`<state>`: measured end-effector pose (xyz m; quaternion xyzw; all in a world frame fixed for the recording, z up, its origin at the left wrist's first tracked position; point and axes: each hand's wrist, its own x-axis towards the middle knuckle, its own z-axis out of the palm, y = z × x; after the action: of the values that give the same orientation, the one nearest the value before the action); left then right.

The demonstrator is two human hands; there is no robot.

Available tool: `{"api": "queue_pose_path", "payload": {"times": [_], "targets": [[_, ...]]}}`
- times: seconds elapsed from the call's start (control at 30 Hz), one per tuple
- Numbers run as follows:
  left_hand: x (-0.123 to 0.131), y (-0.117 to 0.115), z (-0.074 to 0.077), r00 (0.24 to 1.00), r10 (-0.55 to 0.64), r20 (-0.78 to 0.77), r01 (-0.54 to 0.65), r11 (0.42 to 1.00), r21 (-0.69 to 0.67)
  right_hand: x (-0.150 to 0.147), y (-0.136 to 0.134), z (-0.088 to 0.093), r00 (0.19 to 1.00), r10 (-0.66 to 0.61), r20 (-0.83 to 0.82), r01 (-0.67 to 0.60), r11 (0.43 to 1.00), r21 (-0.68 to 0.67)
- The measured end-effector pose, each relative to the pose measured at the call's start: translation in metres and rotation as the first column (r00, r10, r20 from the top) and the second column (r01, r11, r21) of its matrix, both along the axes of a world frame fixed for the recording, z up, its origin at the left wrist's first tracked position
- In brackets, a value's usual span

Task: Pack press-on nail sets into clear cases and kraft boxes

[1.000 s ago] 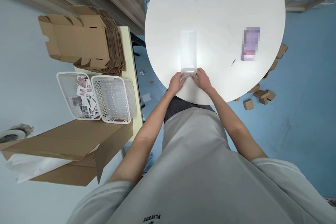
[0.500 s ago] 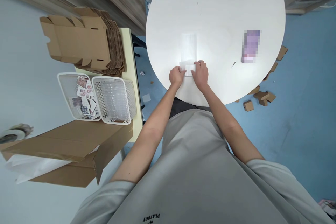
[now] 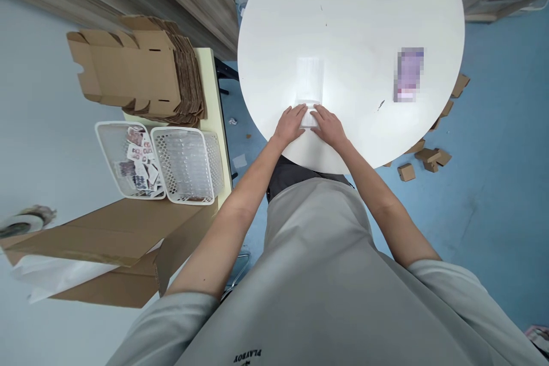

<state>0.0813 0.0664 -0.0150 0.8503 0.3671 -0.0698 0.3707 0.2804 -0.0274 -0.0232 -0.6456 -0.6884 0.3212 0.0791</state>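
A small translucent whitish plastic piece (image 3: pixel 309 119), perhaps folded film, lies on the white round table (image 3: pixel 364 11) near its front edge. My left hand (image 3: pixel 291 124) holds the left side, with the fingers on the far corner and the thumb by the near one. On the opposite side my right hand (image 3: pixel 328 125) has the same hold. Fingertips cover the piece's edges, and its contents cannot be made out. Beyond it a pale bright strip (image 3: pixel 310 77) stretches away; I cannot tell whether this is clear film or a reflection.
A blurred purple item (image 3: pixel 409 74) lies at the table's right. Left, a side table (image 3: pixel 206 80) bears stacked flat cardboard boxes (image 3: pixel 128 66), a basket of printed cards (image 3: pixel 112 154) and a basket of clear plastic pieces (image 3: pixel 159 140). An open carton (image 3: pixel 107 229) stands nearer. Small boxes (image 3: pixel 406 172) lie on the floor.
Both hands have shifted from pinching near the piece's edges to lying over its sides with fingers extended forward. The whitish piece looks flatter and narrower between them.
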Motion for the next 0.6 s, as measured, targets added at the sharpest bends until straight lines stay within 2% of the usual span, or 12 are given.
{"api": "queue_pose_path", "payload": {"times": [0.17, 0.3, 0.43, 0.6], "targets": [[-0.011, -0.013, 0.01, 1.0, 0.02, -0.013, -0.021, 0.998, -0.054, 0.0, -0.023, 0.003, 0.999, 0.034, -0.023, -0.034, 0.999, -0.006], [-0.016, -0.028, 0.022, 0.986, 0.165, -0.04, -0.169, 0.975, -0.143, 0.004, -0.034, 0.012, 0.999, 0.002, -0.051, -0.004, 0.999, -0.049], [-0.008, -0.027, 0.027, 0.937, 0.348, -0.026, -0.346, 0.916, -0.203, 0.004, -0.019, 0.02, 0.989, -0.141, -0.049, 0.135, 0.985, -0.109], [0.011, -0.012, 0.02, 0.844, 0.528, -0.096, -0.537, 0.827, -0.167, -0.002, 0.009, 0.018, 0.944, -0.329, -0.014, 0.325, 0.937, -0.125]]}}
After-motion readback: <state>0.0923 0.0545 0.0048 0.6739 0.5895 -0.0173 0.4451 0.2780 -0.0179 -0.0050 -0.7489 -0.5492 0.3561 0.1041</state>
